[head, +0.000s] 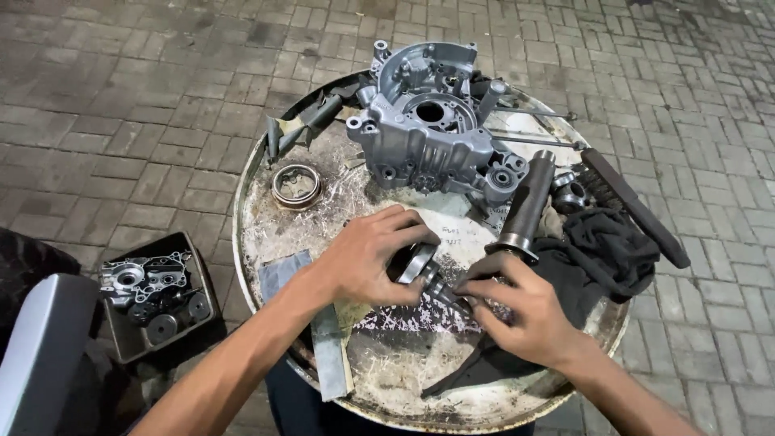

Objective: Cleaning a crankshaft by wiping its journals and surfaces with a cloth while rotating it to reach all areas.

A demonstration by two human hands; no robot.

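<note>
Bearing ring (414, 262) on a short steel shaft (446, 289) sits between my two hands at the middle of the round, scuffed drum top (266, 234). My left hand (365, 257) wraps around the ring, grasping it; my right hand (517, 311) pinches the shaft's end. Just beyond lies a grey aluminium crankcase half (428, 129), with a dark steel tube (525, 206) and black rag (605, 246) beside my right hand.

At twelve o'clock, the grey cast-metal engine casing (428, 129) looks matt and grainy. The round, scratched metal desk (266, 226) is rusty and rough. At three o'clock, crumpled black cloth (605, 250) lies dull beside a smooth dark steel tube (526, 202).
</note>
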